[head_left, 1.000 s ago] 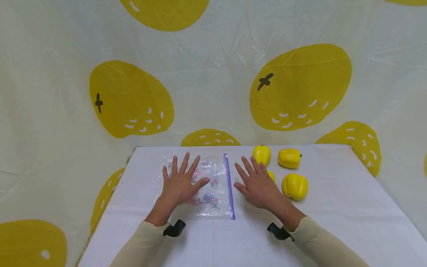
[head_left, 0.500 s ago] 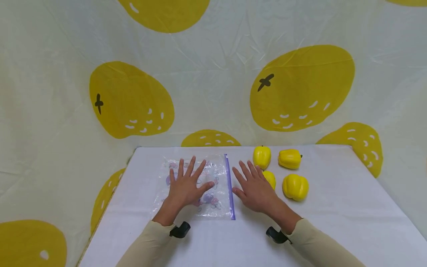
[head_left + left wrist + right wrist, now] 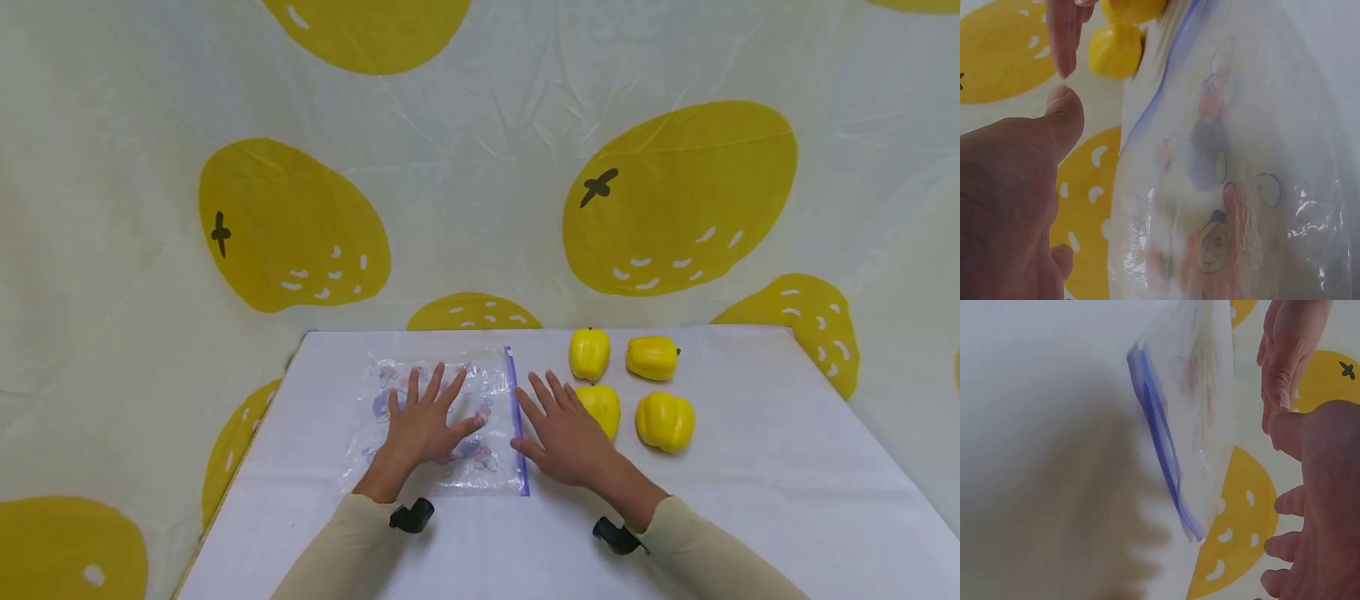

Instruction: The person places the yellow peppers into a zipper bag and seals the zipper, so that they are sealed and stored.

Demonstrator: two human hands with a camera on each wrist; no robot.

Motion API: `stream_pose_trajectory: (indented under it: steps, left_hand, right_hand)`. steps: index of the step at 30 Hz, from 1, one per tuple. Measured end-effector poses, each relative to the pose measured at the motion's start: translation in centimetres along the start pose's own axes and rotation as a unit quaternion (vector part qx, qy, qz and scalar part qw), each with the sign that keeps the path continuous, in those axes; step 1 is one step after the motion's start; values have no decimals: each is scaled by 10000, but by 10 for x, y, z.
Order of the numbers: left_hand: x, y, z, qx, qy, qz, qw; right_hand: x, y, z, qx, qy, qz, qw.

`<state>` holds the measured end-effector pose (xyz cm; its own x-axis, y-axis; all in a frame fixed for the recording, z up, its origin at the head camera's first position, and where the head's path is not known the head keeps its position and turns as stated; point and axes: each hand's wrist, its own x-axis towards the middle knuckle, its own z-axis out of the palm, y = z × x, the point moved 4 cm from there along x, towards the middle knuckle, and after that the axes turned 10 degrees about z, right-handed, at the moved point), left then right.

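A clear zip bag (image 3: 480, 467) with pink and purple cartoon prints lies flat, its purple zip edge (image 3: 1159, 437) to the right. In the right wrist view the two zip strips stand slightly apart midway. My left hand (image 3: 422, 425) hovers over the bag, fingers spread. My right hand (image 3: 566, 435) is spread over the zip edge and the table just right of it, holding nothing. Close beside it sits a yellow bell pepper (image 3: 602, 408), partly hidden by that hand. Three more stand around: one yellow pepper (image 3: 589, 354) behind, another (image 3: 652, 358) on its side, a third (image 3: 665, 422) to the right.
A white-covered table (image 3: 780, 500) carries everything. Its far edge meets a pale curtain (image 3: 480, 167) printed with large yellow fruit. A small black wrist camera (image 3: 412, 516) sits on the left wrist, another black camera (image 3: 617, 536) on the right.
Both hands have drifted nearer the front; the left moved right, the right moved left to overlap the zip edge. More of the nearest left pepper shows. Bag and peppers have stayed put.
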<state>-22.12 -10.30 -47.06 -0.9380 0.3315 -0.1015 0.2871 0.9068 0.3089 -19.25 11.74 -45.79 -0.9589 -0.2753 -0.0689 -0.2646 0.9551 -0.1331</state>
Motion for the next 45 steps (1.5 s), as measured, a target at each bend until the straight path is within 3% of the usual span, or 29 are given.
stream_pose_trajectory:
  steps: [7,15,26,45]
  left_hand:
    - [1,0,7,-52,-172,-11,9998]
    - [3,-4,18,-8,-351,-252,9991]
    - [4,-5,34,-40,-631,-206,9978]
    - [6,-8,37,-26,-840,-216,9962]
  right_hand:
    - [1,-3,8,149,-197,18,9997]
    - [4,-5,19,180,-331,88,9992]
    - [5,-1,28,400,-557,78,9976]
    - [6,6,41,798,-1040,246,9911]
